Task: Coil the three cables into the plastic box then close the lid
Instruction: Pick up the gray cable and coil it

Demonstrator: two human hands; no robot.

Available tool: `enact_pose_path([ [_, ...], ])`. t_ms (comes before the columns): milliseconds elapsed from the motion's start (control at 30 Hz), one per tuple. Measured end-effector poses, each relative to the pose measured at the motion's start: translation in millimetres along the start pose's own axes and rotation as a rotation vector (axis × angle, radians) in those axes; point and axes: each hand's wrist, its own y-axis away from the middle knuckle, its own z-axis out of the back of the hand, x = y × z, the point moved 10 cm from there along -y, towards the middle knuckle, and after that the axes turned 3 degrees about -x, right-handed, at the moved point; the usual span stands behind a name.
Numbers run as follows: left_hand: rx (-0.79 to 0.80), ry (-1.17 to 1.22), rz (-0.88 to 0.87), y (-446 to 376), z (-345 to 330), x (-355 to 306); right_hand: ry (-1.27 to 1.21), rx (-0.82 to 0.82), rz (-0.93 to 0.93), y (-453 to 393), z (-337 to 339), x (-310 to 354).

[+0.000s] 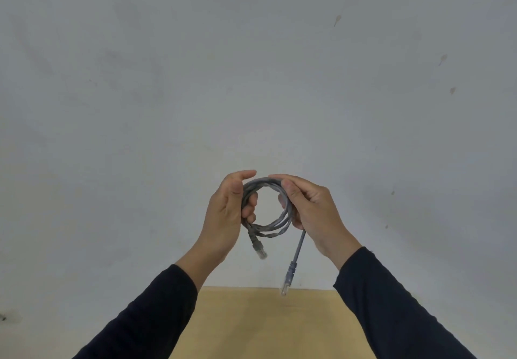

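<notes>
A grey cable (270, 207), wound into a round coil of several loops, is held up between the two hands in front of a pale wall (251, 65). The left hand (226, 213) is closed around the coil's left side, the right hand (310, 210) around its right side. One clear-tipped plug (258, 248) hangs just below the left hand; the other plug (288, 280) dangles on a straight tail below the right hand. Both wrists are covered by dark sleeves (391, 302). A wooden surface (265, 328) lies below the hands. No writing or brand can be read anywhere.
</notes>
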Motion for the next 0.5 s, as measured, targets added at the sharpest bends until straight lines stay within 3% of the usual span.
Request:
enact_pose_path([
  [167,-0.075,-0.13,-0.125,4,1,-11,0.019,-0.007,-0.042,5,0,-7],
  [400,-0.246,0.015,-0.019,-4,32,-8,0.403,0.114,0.013,10,4,-7],
  [500,-0.271,0.067,0.008,-3,36,-5,0.448,0.084,0.041,9,11,-3],
])
